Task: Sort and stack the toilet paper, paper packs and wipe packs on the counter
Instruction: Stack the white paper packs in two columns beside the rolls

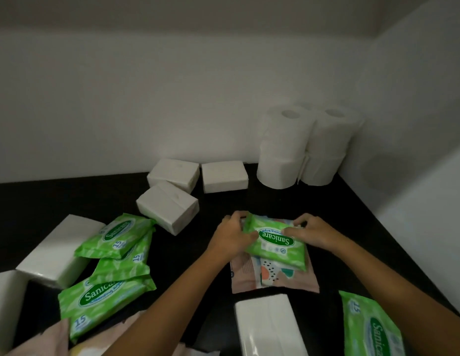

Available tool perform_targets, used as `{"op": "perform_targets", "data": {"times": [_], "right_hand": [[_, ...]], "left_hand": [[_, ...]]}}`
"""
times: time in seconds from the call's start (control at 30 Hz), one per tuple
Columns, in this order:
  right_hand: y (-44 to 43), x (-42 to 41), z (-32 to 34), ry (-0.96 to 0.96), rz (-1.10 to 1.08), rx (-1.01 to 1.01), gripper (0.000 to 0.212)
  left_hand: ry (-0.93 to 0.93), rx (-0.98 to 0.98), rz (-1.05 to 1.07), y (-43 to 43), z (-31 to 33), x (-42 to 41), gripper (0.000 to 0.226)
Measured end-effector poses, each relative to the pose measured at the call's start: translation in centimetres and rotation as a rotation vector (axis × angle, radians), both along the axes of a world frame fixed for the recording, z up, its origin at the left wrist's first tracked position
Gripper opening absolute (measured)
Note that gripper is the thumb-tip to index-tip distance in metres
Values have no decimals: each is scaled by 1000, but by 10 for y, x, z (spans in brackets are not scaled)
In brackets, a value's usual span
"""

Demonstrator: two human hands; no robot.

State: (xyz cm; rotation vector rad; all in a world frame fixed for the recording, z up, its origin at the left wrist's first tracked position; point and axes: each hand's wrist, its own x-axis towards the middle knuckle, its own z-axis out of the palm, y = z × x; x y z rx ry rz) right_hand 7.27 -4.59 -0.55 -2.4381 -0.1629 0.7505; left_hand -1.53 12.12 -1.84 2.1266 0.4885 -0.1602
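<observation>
Along the left edge of the desk [352, 227], two big white paper packs [56, 250] are lying flat. Just beside them, a heap of green wipe packs [118, 235] is lying in a mess, one partly over the next. Near the back edge, three small white paper packs [168, 206] are sitting close together, not stacked.

In the middle of the desk, the left hand [232, 236] is gripping the left end of one green wipe pack [275, 244], with its fingers curled round that end. This pack is resting on top of a pink patterned pack [275, 281], which is lying flat on the desk. The right hand [308, 232] is pinching the pack's right end. So the pack is sitting right between the two hands. Its long side is running from hand to hand, a bit tilted against the pink pack under it. I think the hands are setting it down, and it is going to need a small turn so the edges line up.

In the back right corner, the toilet paper rolls [283, 147] are standing upright, stacked two high. Near the front edge, a long white paper pack [267, 325] is lying alone. A stray wipe pack [370, 327] is lying at the front right. For the next pick, the heap is lying nearer the left hand, and the stray wipe pack nearer the right hand.
</observation>
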Motion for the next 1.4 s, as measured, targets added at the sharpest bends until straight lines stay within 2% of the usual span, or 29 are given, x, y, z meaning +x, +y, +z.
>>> {"op": "perform_targets", "data": {"times": [0.07,0.13,0.2,0.33,0.47,0.5,0.63,0.87,0.97,1.03,1.1,1.17,1.23,1.3,1.4], "right_hand": [[6,9,-1,-90,62,-20,70],[14,15,-5,-110,141,-12,72],[23,18,-11,-78,230,-37,70],[30,23,-23,-56,339,-26,61],[24,25,-26,-28,386,37,77],[22,25,-27,-21,392,44,75],[17,22,-21,8,447,30,47],[17,21,-10,44,526,-16,34],[28,26,-8,-28,474,31,33],[40,34,-5,-94,397,90,45],[56,42,-1,-145,316,163,55],[75,48,2,-195,294,222,60],[96,54,4,-236,321,244,60],[120,61,5,-256,313,266,58],[152,75,5,-373,339,215,62]], "left_hand": [[22,118,14,3,-2,6,67],[70,135,11,6,-2,12,73],[130,130,-8,8,-3,17,77],[194,272,-69,10,-10,16,75],[201,321,-64,8,-15,4,76],[210,322,-64,5,-15,0,76],[217,389,-71,-11,-17,-14,73],[270,477,-136,-23,-10,-24,72],[175,498,-101,-13,-1,-27,76],[12,548,29,4,12,-29,85],[-116,586,173,31,24,-27,75],[-127,577,286,60,33,-21,60],[-47,515,346,88,41,-11,58],[-27,488,349,107,44,3,58],[-88,549,302,118,38,23,59]]}}
